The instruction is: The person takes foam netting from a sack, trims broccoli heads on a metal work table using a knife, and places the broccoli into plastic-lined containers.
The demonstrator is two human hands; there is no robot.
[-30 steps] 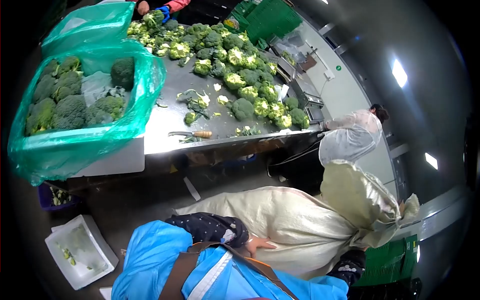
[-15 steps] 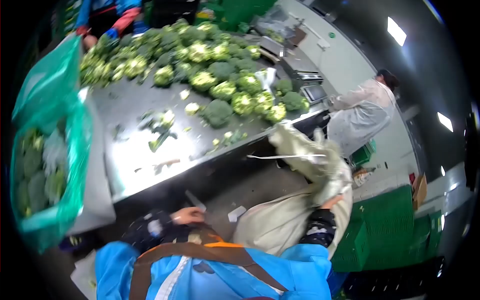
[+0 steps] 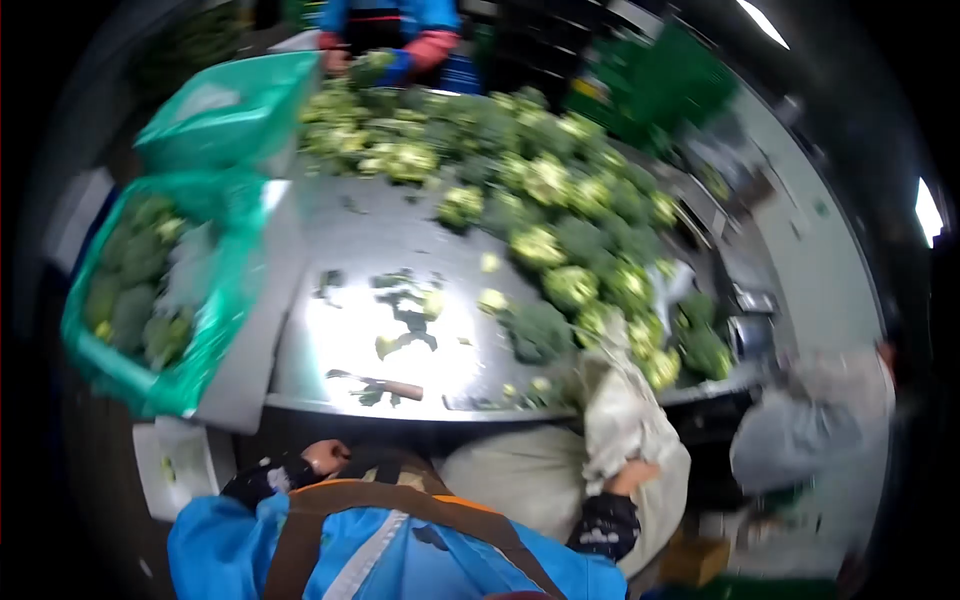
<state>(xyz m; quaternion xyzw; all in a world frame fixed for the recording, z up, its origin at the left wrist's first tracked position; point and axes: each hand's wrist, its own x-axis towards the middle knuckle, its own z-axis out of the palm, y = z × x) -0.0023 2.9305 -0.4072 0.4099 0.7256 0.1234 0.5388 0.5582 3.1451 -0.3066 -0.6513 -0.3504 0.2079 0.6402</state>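
My right hand (image 3: pixel 632 478) is closed on the cloth of a large off-white sack (image 3: pixel 635 425), its fingers partly lost in the folds. The sack's bunched top leans over the table's front edge by the broccoli heads (image 3: pixel 540 332); its full lower part hangs beside my body. My left hand (image 3: pixel 327 457) is low at my left side, below the table edge, with fingers curled and nothing seen in them. A knife with a brown handle (image 3: pixel 400 388) lies on the metal table (image 3: pixel 330 220) among leaf scraps (image 3: pixel 408 320).
A broccoli pile (image 3: pixel 590 200) covers the table's back and right. At left stands a crate lined with green plastic (image 3: pixel 205 345), holding broccoli. Below it is a white box (image 3: pixel 165 470). Across the table a person's gloved hand (image 3: pixel 398 66) is by broccoli. Someone in pale clothing (image 3: pixel 820 420) is at right.
The view has swung, so the table now lies straight ahead. The sack's top has come up against the table edge, still in my right hand. My left hand is nearer my left side.
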